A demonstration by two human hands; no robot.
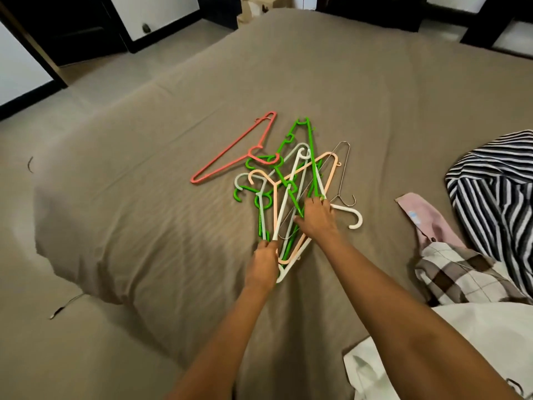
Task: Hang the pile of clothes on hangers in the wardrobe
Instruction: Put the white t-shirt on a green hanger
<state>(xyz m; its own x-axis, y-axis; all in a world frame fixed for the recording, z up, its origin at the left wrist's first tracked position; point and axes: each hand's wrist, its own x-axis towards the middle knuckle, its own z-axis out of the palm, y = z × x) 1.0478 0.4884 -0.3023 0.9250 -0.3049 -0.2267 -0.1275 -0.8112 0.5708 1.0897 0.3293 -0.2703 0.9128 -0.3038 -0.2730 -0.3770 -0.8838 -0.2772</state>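
Observation:
A tangle of plastic hangers (291, 183) in green, white and peach lies in the middle of the bed, with a thin wire hanger (344, 174) at its right edge. A red hanger (230, 157) lies apart at the upper left. My left hand (264, 262) grips the near ends of the white and green hangers. My right hand (315, 217) reaches into the tangle, its fingers curled over green and white hanger bars. The clothes pile sits at the right: a black-and-white striped garment (496, 192), a pink one (427, 223), a plaid one (455, 272) and a white one (473, 327).
The bed has a taupe cover (173, 197) and its corner drops off at the left toward a beige floor (57, 342). Dark-framed white panels (155, 13) stand along the far wall. A small dark scrap (30, 164) lies on the floor at left.

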